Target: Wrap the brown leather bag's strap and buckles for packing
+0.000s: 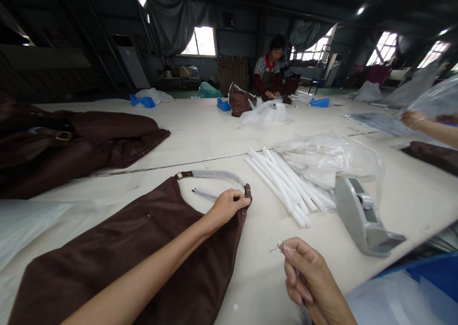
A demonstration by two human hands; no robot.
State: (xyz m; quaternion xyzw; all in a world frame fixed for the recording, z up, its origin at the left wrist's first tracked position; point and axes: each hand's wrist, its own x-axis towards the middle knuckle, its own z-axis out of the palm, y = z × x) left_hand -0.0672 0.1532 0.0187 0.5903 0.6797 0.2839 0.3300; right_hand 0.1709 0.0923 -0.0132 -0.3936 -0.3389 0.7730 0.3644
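Note:
A dark brown bag (143,248) lies flat before me, its strap (218,173) wrapped in whitish material and looped on the table. My left hand (229,205) pinches the bag's upper right corner, where the strap meets a small tab with metal hardware. Fingers and thumb are closed there and partly cover the fitting. Lower right, my right hand (304,272) is raised over the table, apart from the bag. Between its thumb and index finger is a small whitish scrap (279,245), too small to name surely. The other fingers of that hand are curled.
White foam tubes (282,186) lie beside clear plastic bags (329,153). A grey tape dispenser (365,220) stands near the right edge. More brown bags (89,134) are piled left. A co-worker (270,72) works across the table; another person's hand (413,119) holds plastic at right.

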